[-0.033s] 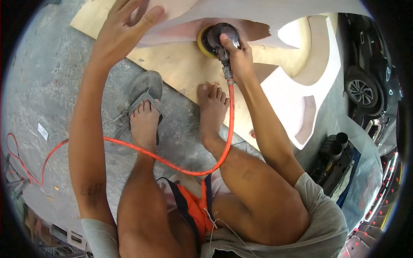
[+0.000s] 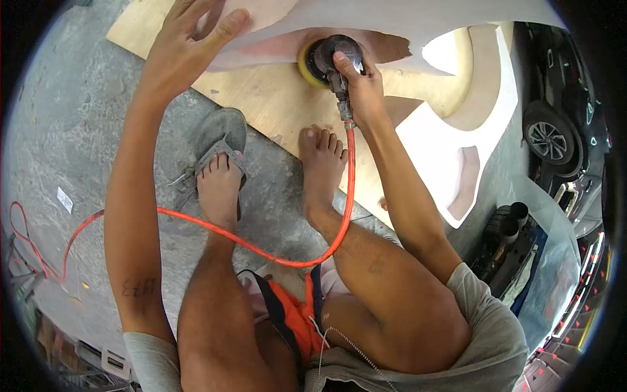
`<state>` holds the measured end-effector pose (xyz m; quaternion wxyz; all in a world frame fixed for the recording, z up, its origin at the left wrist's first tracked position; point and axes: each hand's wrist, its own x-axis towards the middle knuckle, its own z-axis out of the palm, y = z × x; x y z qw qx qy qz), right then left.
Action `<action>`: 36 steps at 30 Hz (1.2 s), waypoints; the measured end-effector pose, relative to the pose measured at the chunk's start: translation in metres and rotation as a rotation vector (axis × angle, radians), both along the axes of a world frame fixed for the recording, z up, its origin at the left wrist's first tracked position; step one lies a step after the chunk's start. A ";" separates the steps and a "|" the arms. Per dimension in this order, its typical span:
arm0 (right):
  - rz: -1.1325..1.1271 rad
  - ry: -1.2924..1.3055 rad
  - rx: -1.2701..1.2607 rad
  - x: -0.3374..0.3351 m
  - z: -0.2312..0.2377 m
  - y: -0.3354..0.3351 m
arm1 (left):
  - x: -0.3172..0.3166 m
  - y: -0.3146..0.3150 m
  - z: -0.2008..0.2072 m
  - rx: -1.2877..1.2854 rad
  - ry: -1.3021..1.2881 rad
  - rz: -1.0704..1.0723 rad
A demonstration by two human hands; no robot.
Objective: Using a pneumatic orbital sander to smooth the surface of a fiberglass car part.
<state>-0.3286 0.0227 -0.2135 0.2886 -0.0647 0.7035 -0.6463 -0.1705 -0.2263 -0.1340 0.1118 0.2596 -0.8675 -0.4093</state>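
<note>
My right hand is wrapped round an air sander, its thumb on top of the dark round body. The sander's yellow-edged pad is tilted against the pinkish inner face of a large pale body panel, and whether it spins cannot be told. A red air hose runs from the sander's metal fitting. At the upper left my left hand grips the panel's edge, thumb stretched along it, with some fingertips cut off by the picture's top edge.
A plywood sheet lies under the panel and my bare right foot. My left foot is in a grey sandal on concrete. A white curved panel part rests at right. Beyond stand a dark car and black cylindrical parts.
</note>
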 end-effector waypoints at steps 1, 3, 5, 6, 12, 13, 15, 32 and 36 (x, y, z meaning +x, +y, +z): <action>0.005 -0.008 -0.036 -0.001 -0.002 0.000 | 0.000 -0.001 -0.003 0.001 0.027 0.003; 0.021 0.005 -0.016 -0.004 -0.002 0.000 | 0.000 -0.001 -0.009 0.007 0.049 0.000; 0.035 0.002 0.008 -0.006 -0.002 -0.001 | -0.001 -0.002 -0.012 -0.026 0.008 0.036; 0.027 0.023 0.003 -0.007 -0.003 -0.003 | -0.001 -0.001 -0.012 -0.027 0.003 0.032; 0.029 0.102 -0.012 -0.008 -0.005 -0.009 | -0.004 0.006 -0.008 -0.011 0.022 0.068; 0.054 0.087 -0.006 -0.007 -0.005 -0.010 | -0.005 0.008 -0.008 -0.024 -0.003 0.079; 0.069 0.061 0.009 -0.003 -0.007 -0.013 | -0.004 0.010 -0.008 -0.037 -0.032 0.092; 0.189 0.084 -0.062 0.017 -0.004 -0.045 | -0.003 0.022 -0.025 0.279 0.268 0.098; 0.230 0.102 -0.035 0.023 -0.004 -0.053 | -0.007 0.016 -0.026 0.415 0.373 0.121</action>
